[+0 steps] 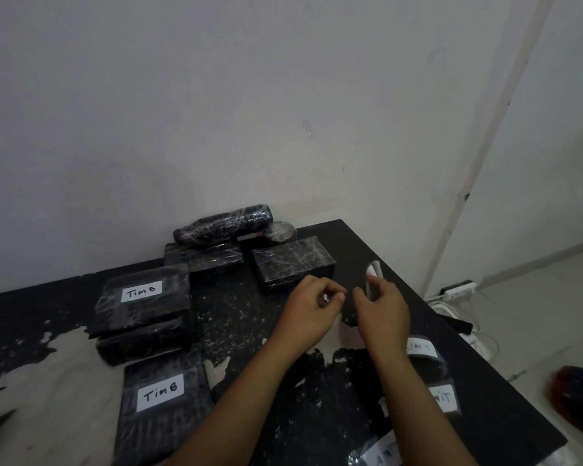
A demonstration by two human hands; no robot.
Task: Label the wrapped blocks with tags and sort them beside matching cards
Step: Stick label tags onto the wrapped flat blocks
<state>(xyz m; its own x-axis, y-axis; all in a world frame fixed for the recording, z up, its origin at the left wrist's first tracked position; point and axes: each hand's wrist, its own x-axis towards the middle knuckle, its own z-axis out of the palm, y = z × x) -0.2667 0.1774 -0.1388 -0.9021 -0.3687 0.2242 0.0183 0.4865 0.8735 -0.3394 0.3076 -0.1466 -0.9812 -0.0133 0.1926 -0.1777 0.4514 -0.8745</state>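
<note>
My left hand point(312, 306) pinches a small white scrap between thumb and fingers. My right hand point(382, 309) holds a small roll of tape or tags point(373, 272) upright. Both hover just in front of an unlabelled black wrapped block point(293, 262). Two blocks on the left carry white tags reading "TimB": one on top of a stack point(142, 290), one nearer me point(160, 391). More unlabelled wrapped blocks point(204, 255) and a wrapped roll point(223, 223) lie at the back by the wall. Tagged blocks point(446, 396) lie on the right, partly behind my right forearm.
The black table point(236, 307) has worn, peeling patches. Its right edge runs diagonally near my right arm. A wall stands right behind the table. A power strip point(458, 290) and white cables lie on the floor to the right. A dark red object point(576, 398) sits at far right.
</note>
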